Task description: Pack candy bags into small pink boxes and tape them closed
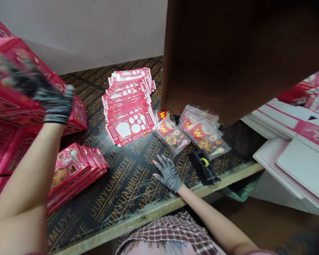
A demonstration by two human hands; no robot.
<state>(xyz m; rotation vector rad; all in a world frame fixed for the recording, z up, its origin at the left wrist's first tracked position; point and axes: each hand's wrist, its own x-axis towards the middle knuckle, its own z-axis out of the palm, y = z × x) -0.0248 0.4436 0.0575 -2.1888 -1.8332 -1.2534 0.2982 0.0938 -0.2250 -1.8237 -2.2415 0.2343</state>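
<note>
My left hand (45,88), in a grey striped glove with bare fingertips, reaches over a pink printed box (21,85) at the left. Its fingers are stretched out and blurred; whether they touch the box I cannot tell. My right hand (168,173), gloved alike, lies with spread fingers on the dark plywood table (127,170), holding nothing. Beyond it are clear packs of toy food (172,136) with red and yellow inserts. A black tape dispenser (203,166) with yellow inside stands to its right. Pink cards with white cutouts (133,124) lie fanned out in the middle.
Folded pink cartons (77,170) lean in a row at the near left, below more stacked pink boxes (5,148). A large brown cardboard box (218,71) looms at the upper right. White and pink flat sheets (303,159) are piled at the right, past the table's edge.
</note>
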